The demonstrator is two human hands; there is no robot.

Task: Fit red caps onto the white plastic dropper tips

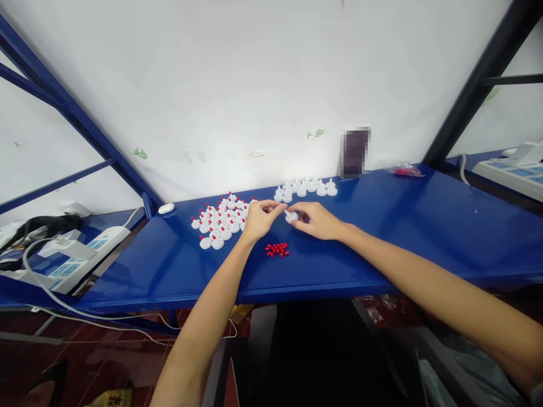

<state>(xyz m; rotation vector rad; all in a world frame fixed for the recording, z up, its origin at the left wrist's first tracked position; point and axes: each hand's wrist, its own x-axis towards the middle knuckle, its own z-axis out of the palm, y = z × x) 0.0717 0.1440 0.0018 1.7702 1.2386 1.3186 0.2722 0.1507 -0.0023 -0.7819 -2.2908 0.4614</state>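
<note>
Nearby lie red caps (278, 249), farther a clear bag (406, 169); right hand (318, 220) grips a white nozzle (291, 217), left hand's (259, 220) hold unclear

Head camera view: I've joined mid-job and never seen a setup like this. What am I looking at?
There's no machine: these are a person's bare hands, seen from a camera worn on their head. The right hand holds a white spouted piece; the left hand has its fingertips at the spout, hiding whether they pinch anything. On the blue table lie red caps in front, red-tipped white pieces to the left, and plain white pieces behind.
</note>
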